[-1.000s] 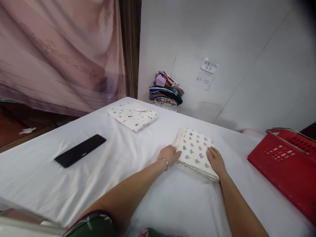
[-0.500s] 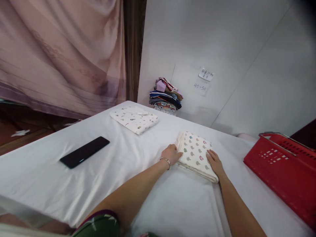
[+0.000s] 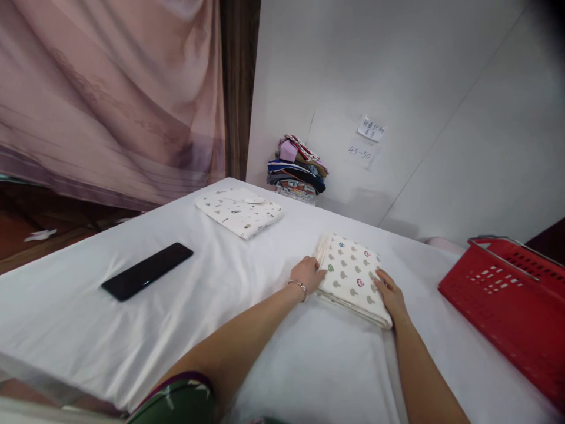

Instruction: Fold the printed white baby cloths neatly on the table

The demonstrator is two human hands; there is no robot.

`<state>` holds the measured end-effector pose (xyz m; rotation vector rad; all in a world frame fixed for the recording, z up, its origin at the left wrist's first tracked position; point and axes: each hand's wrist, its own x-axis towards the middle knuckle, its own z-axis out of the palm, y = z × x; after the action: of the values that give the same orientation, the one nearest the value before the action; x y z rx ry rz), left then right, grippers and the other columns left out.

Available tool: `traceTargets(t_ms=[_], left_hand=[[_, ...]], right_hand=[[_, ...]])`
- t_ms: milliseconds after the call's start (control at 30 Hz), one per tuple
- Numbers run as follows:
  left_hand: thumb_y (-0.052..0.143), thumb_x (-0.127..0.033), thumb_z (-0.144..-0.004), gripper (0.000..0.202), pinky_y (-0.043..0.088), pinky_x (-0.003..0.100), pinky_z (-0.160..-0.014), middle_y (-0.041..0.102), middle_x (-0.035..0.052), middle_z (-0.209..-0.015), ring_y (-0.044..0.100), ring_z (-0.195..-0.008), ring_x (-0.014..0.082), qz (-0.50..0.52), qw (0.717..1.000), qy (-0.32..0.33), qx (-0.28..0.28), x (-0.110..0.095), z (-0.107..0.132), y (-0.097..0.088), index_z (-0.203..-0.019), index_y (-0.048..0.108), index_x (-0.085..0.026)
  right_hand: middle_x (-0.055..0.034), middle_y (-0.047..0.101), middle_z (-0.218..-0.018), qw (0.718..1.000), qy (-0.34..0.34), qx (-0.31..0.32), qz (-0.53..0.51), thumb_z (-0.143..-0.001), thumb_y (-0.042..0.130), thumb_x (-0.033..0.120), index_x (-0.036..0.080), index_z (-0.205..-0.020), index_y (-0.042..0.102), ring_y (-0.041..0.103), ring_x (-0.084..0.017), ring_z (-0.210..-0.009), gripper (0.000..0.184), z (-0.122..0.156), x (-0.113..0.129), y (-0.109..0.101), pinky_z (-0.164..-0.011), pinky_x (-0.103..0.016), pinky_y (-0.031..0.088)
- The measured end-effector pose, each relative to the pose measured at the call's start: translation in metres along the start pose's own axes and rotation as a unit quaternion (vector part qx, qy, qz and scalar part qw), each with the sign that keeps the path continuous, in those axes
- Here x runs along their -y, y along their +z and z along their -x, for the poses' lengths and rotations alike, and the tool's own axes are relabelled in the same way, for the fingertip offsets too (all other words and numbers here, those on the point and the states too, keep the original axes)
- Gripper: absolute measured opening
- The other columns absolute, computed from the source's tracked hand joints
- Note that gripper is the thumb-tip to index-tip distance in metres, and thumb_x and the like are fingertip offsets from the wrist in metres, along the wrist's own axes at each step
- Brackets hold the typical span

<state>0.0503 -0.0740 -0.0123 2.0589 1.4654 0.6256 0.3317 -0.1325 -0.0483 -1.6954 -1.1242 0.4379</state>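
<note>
A folded cream cloth (image 3: 351, 274) with small grey, red, green and blue mushroom-like prints lies on the white-covered table (image 3: 273, 341). My left hand (image 3: 308, 274) grips its left edge, thumb on top and the other fingers curled at the side. At the right edge, my right hand (image 3: 391, 294) has its thumb and fingers around the border, fingertips on the upper face. Farther back on the left lies a second folded white cloth (image 3: 238, 212) with small dark prints, apart from both hands.
A black phone (image 3: 148, 271) lies on the left of the table. At the right stands a red plastic basket (image 3: 498, 312) with a metal handle. A stack of folded clothes (image 3: 295, 168) is beyond the far edge, by a wall with paper notes (image 3: 371, 129). A pink curtain (image 3: 110, 100) hangs at the left.
My right hand has shifted slightly outward along the cloth's right edge, with fewer fingers over its top. My left hand keeps its place. The camera view has moved a little.
</note>
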Motion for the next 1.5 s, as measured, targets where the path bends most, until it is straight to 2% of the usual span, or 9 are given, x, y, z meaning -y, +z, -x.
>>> traceTargets(t_ms=[267, 500, 667, 800, 1133, 1367, 1500], left_hand=[[0.048, -0.03, -0.077, 0.011, 0.041, 0.024, -0.069, 0.058, 0.0008, -0.092, 0.056, -0.08, 0.0141, -0.021, 0.999, 0.043, -0.026, -0.007, 0.003, 0.002, -0.078, 0.054, -0.021], [0.051, -0.034, -0.075, 0.014, 0.042, 0.025, -0.066, 0.061, 0.0008, -0.085, 0.057, -0.078, 0.0155, -0.001, 0.999, -0.039, 0.021, -0.002, -0.002, -0.001, -0.074, 0.055, -0.021], [0.05, -0.044, -0.074, 0.026, 0.043, 0.025, -0.072, 0.059, 0.0029, -0.099, 0.057, -0.086, 0.0163, 0.016, 0.998, -0.055, 0.02, -0.004, -0.008, -0.005, -0.087, 0.056, -0.022], [0.051, -0.04, -0.073, 0.025, 0.043, 0.027, -0.075, 0.056, 0.0041, -0.105, 0.057, -0.088, 0.0178, -0.01, 0.998, -0.053, 0.034, -0.008, -0.014, -0.007, -0.089, 0.057, -0.022], [0.051, -0.026, -0.072, 0.009, 0.043, 0.027, -0.07, 0.059, 0.0035, -0.097, 0.058, -0.084, 0.0174, -0.051, 0.998, -0.04, 0.012, -0.024, -0.012, -0.008, -0.079, 0.054, -0.021], [0.053, -0.046, -0.071, 0.028, 0.044, 0.029, -0.069, 0.063, 0.0047, -0.095, 0.059, -0.087, 0.0216, -0.052, 0.994, -0.081, 0.058, -0.031, -0.019, -0.012, -0.086, 0.053, -0.022], [0.051, -0.042, -0.074, 0.021, 0.043, 0.027, -0.069, 0.064, 0.0041, -0.093, 0.059, -0.088, 0.0204, -0.043, 0.994, -0.093, 0.039, -0.026, -0.019, -0.011, -0.08, 0.055, -0.022]], right_hand=[[-0.0032, 0.049, -0.128, 1.0, -0.009, -0.005, 0.013, -0.066, 0.06, 0.045, 0.022, -0.104, 0.064, 0.042, -0.023, -0.12, 0.044, -0.001, -0.002, 0.0, -0.105, -0.036, 0.026], [-0.0043, 0.05, -0.127, 1.0, -0.015, -0.011, 0.023, -0.066, 0.059, 0.045, 0.021, -0.102, 0.064, 0.043, -0.023, -0.119, 0.043, -0.001, -0.002, 0.001, -0.105, -0.037, 0.027], [-0.0034, 0.051, -0.126, 0.999, -0.019, -0.022, 0.014, -0.065, 0.06, 0.044, 0.022, -0.1, 0.065, 0.044, -0.023, -0.117, 0.042, 0.0, -0.001, 0.003, -0.105, -0.036, 0.027], [-0.0041, 0.051, -0.126, 1.0, -0.016, -0.015, 0.013, -0.065, 0.06, 0.045, 0.021, -0.101, 0.065, 0.043, -0.024, -0.118, 0.043, 0.0, 0.002, 0.003, -0.105, -0.036, 0.028], [-0.0061, 0.05, -0.127, 1.0, -0.014, -0.008, -0.001, -0.065, 0.059, 0.044, 0.019, -0.101, 0.065, 0.042, -0.024, -0.119, 0.043, -0.002, 0.001, 0.004, -0.104, -0.037, 0.029], [-0.0061, 0.05, -0.126, 1.0, -0.014, -0.011, -0.007, -0.065, 0.06, 0.043, 0.019, -0.1, 0.065, 0.043, -0.024, -0.119, 0.042, -0.005, -0.001, 0.005, -0.104, -0.037, 0.029], [-0.0054, 0.05, -0.126, 1.0, -0.013, -0.009, -0.017, -0.064, 0.061, 0.043, 0.02, -0.099, 0.065, 0.043, -0.023, -0.119, 0.042, -0.004, -0.001, 0.005, -0.104, -0.036, 0.029]])
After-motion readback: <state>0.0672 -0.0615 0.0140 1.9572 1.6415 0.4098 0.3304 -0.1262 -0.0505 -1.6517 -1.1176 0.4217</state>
